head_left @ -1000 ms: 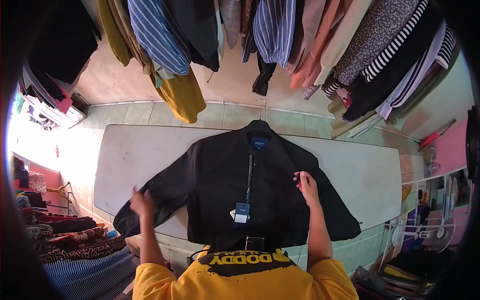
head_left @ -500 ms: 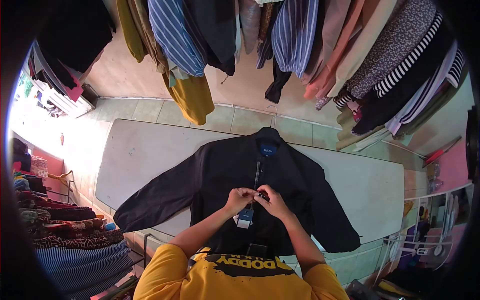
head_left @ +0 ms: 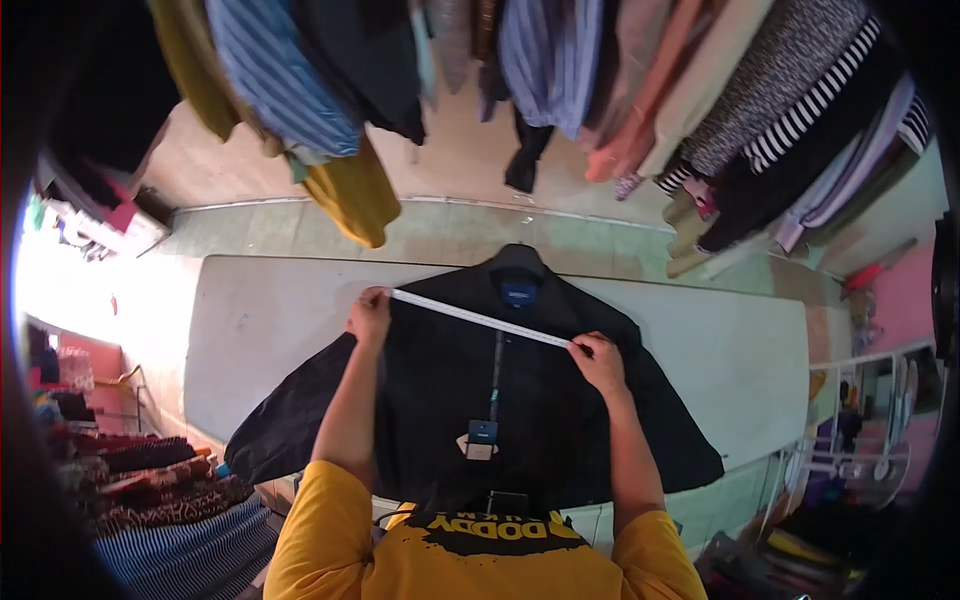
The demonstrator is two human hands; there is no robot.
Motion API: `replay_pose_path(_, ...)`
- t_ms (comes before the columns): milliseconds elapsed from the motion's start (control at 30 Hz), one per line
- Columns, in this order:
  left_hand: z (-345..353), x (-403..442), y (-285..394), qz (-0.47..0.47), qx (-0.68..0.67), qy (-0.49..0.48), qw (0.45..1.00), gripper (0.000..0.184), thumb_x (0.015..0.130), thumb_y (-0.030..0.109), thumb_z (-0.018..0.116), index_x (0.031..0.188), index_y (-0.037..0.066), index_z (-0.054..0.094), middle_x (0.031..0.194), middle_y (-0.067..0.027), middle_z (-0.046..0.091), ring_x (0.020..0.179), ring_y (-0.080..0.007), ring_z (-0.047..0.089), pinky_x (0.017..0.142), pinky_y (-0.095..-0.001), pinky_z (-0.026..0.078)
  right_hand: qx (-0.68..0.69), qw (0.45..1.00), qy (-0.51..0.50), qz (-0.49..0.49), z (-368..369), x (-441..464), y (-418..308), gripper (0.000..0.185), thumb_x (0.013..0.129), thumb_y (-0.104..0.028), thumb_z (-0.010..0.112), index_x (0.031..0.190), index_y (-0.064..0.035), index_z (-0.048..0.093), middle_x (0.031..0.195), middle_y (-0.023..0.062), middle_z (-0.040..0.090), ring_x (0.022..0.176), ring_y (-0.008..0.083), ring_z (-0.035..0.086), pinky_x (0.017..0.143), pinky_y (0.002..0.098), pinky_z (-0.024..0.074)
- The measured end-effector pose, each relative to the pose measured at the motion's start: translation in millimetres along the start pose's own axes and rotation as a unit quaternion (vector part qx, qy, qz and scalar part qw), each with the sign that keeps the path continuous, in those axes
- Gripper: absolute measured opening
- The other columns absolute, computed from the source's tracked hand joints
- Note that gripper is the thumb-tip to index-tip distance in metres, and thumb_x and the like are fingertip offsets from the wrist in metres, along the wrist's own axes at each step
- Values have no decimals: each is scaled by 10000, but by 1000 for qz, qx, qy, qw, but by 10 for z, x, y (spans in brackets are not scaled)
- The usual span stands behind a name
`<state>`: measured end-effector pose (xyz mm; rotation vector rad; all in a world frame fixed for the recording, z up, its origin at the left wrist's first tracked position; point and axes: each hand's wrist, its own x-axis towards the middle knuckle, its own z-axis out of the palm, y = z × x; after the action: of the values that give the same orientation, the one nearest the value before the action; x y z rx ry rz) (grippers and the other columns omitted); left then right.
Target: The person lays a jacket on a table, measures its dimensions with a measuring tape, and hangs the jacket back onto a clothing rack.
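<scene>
A dark jacket (head_left: 440,390) lies spread on a white board, its sleeves out to both sides and a hanger in its collar. A white tape measure (head_left: 480,318) is stretched slantwise across the upper chest. At the tape's left end, near the shoulder, my left hand (head_left: 370,312) pinches it. My right hand (head_left: 599,360) grips the other end, lower and to the right, with its fingers closed. Below the tape, a blue and white tag (head_left: 482,440) hangs over the jacket's front beside the zip.
Under the jacket is a long white board (head_left: 720,350) on the tiled floor. Several garments hang overhead, among them a mustard one (head_left: 350,200) and blue striped ones (head_left: 548,70). At the lower left stand racked patterned clothes (head_left: 180,500); a white metal rack (head_left: 850,440) is at the right.
My hands, together at the zip before, have moved up and apart to the two sides of the chest. The white tape is now drawn out between them, and the view has shifted slightly.
</scene>
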<state>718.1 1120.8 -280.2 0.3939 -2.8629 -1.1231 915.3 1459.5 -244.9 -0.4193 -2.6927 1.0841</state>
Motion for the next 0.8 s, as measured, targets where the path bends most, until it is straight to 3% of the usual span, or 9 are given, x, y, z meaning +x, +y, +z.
replay_pose_path(133, 222, 300, -454, 117, -135, -40, 983, 119, 782, 136, 624, 850, 42, 652, 775, -48, 642, 710, -114, 583, 664, -258, 449, -5, 1000, -11, 11, 60, -24, 51, 151, 747, -238, 640, 771, -89, 637, 741, 84, 592, 677, 277, 587, 626, 353, 466)
replay_pose_path(300, 90, 235, -310, 60, -211, -84, 972, 119, 803, 112, 624, 852, 8, 653, 770, -27, 639, 717, -87, 567, 698, -223, 434, -13, 999, -33, 21, -32, 33, 43, 143, 748, -231, 643, 771, -91, 630, 735, 70, 590, 686, 267, 587, 622, 333, 466)
replay_pose_path(467, 84, 219, -284, 51, -207, -75, 974, 132, 807, 118, 623, 862, 2, 652, 783, -26, 646, 715, -87, 564, 700, -213, 426, 112, 986, -121, 35, -461, 275, 201, 151, 743, -208, 643, 808, -72, 652, 735, 95, 592, 670, 223, 589, 629, 293, 457)
replay_pose_path(533, 96, 236, -313, 61, -228, -78, 969, 138, 805, 124, 627, 858, 0, 653, 780, -30, 650, 721, -87, 566, 700, -213, 426, 69, 992, -84, 67, -701, 392, 338, 161, 729, -206, 648, 803, -63, 659, 767, 97, 613, 691, 217, 599, 650, 294, 461)
replay_pose_path(800, 104, 243, -279, 20, -198, -62, 978, 124, 806, 105, 624, 876, 7, 652, 818, -31, 649, 746, -89, 569, 726, -222, 428, -19, 978, -108, 177, -987, 583, 812, 210, 715, -246, 654, 825, -68, 673, 856, 111, 642, 791, 240, 611, 735, 311, 465)
